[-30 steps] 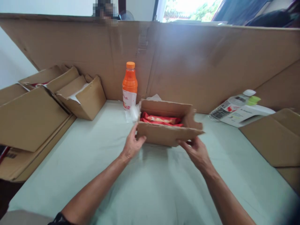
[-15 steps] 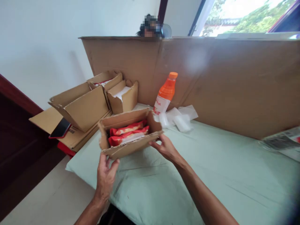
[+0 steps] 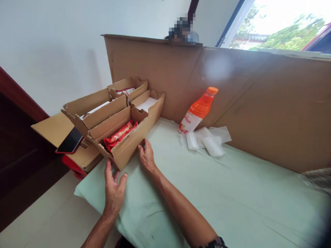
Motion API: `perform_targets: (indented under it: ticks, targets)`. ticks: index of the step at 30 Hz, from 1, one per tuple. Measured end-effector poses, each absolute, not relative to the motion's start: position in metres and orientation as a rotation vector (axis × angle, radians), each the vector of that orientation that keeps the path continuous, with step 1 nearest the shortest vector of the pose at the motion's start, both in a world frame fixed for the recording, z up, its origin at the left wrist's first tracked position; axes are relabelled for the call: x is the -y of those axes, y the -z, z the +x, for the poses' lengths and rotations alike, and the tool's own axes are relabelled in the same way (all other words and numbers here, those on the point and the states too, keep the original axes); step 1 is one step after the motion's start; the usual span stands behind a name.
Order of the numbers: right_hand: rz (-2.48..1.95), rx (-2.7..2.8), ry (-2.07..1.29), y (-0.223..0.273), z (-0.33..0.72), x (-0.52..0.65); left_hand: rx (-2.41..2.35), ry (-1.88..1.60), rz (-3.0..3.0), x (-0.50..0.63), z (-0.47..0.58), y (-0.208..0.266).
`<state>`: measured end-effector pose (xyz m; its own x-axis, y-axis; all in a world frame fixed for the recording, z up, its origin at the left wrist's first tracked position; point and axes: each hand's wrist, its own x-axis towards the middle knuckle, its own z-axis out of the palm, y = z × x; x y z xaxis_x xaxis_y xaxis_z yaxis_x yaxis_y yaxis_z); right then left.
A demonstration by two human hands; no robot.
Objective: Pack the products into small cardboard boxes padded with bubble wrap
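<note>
A small open cardboard box point(image 3: 130, 146) with red snack packets point(image 3: 120, 135) inside sits at the near right of a group of similar boxes. My left hand point(image 3: 113, 189) holds its near end, with the fingertips at the corner and the thumb spread away. Against the box's right side, low down, my right hand point(image 3: 147, 156) presses its bent fingers. Beside it on the left is a longer box point(image 3: 104, 112) with something white in it. Behind stand a box point(image 3: 156, 108) with white contents and another point(image 3: 141, 88) with red-and-white packets.
An orange drink bottle point(image 3: 198, 110) leans beside clear plastic packaging point(image 3: 212, 144) on the pale green cloth point(image 3: 207, 193). A tall cardboard panel point(image 3: 248, 103) runs along the back, with a person's head above it. A phone point(image 3: 69, 140) rests on a flat carton point(image 3: 86, 155) at left.
My hands have moved the box with the red packets left and turned it, bringing it alongside the other boxes. The view has shifted a little, and my right hand is now closer to my left.
</note>
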<state>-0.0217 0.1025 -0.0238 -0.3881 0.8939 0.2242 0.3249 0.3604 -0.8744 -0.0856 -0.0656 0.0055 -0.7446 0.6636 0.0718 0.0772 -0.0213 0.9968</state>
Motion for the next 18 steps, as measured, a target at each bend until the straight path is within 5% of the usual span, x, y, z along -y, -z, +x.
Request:
perform_targets:
  ticks: [11,18]
  targets:
    - [-0.913,2.236,-0.884,0.023,0.007,-0.065,-1.856,-1.611,0.683,0.083,-0.076,0.016]
    - [-0.754,2.825,0.143,0.01,0.118,0.02,-1.755,-1.384,1.189,0.122,-0.008,0.064]
